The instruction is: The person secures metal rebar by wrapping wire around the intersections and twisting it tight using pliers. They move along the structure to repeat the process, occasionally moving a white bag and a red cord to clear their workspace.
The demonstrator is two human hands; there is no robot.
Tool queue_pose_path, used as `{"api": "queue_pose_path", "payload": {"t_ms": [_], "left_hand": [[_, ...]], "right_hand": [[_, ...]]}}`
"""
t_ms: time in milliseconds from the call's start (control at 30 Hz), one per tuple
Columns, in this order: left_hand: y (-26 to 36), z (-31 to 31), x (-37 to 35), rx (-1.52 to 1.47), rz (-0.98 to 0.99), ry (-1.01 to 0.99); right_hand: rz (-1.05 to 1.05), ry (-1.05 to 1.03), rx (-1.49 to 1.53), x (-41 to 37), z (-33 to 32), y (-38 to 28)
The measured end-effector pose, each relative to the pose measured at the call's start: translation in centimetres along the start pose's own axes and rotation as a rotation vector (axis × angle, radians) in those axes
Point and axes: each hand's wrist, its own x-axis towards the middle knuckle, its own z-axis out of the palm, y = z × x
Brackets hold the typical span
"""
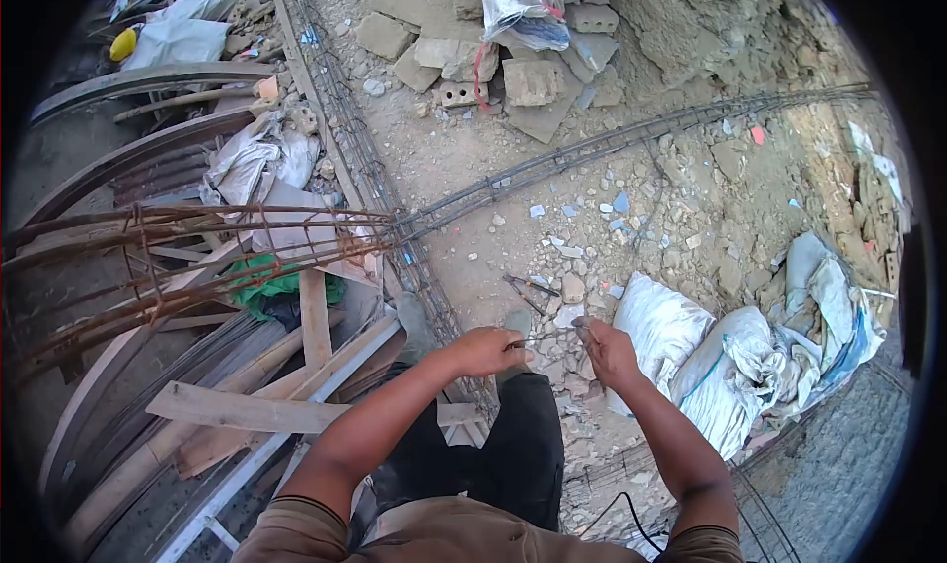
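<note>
A thin dark wire (pixel 548 337) stretches between my two hands in front of my knees. My left hand (pixel 486 351) is closed around its left end. The fingers of my right hand (pixel 605 349) pinch the other end. On the dirt just beyond the wire lies a pair of pincers (pixel 531 293) with its handles apart, touched by neither hand. A long rebar cage (pixel 424 285) runs past my feet on the left, and another rebar cage (pixel 552 158) meets it and reaches away to the upper right.
White sacks (pixel 666 316) lie to my right among rubble. Concrete blocks (pixel 533 82) are piled ahead. Left of the cage are wooden planks (pixel 247 410), curved beams (pixel 128 163), rusty bars (pixel 197 218) and a green cloth (pixel 261 285). A black cable (pixel 631 509) curves near my right side.
</note>
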Motion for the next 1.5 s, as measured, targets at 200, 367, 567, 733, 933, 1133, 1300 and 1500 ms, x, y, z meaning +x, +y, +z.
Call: {"api": "queue_pose_path", "payload": {"t_ms": [200,367,567,733,933,1133,1300,1500], "left_hand": [[8.0,-3.1,-3.9,-0.109,0.108,0.357],[10.8,-2.2,-7.8,-0.107,0.134,0.419],[13.4,-5.8,-14.4,-0.075,0.168,0.637],[16.3,1.2,-15.6,-0.254,0.344,0.610],[13.0,1.3,-16.8,-0.137,0.240,0.854],[18.7,2.2,-20.4,0.027,0.250,0.808],[9.0,3.4,-21.9,0.182,0.096,0.733],[7.9,5.9,-19.8,0.272,0.177,0.854]], "right_hand": [[-0.268,-0.420,-0.256,-8.5,-1.9,-9.1],[-0.367,-0.139,-0.260,-6.1,-13.1,-13.5],[-0.536,-0.452,-0.286,-13.4,-11.7,-22.8],[-0.525,-0.021,-0.413,-6.4,-17.8,-19.7],[-0.643,-0.528,-0.431,-16.0,-14.5,-25.9],[-0.513,-0.263,-0.632,-7.9,-18.1,-19.6],[-0.489,-0.308,-0.380,-12.0,-15.1,-22.1],[-0.747,-0.466,-0.704,-8.5,-10.0,-22.2]]}}
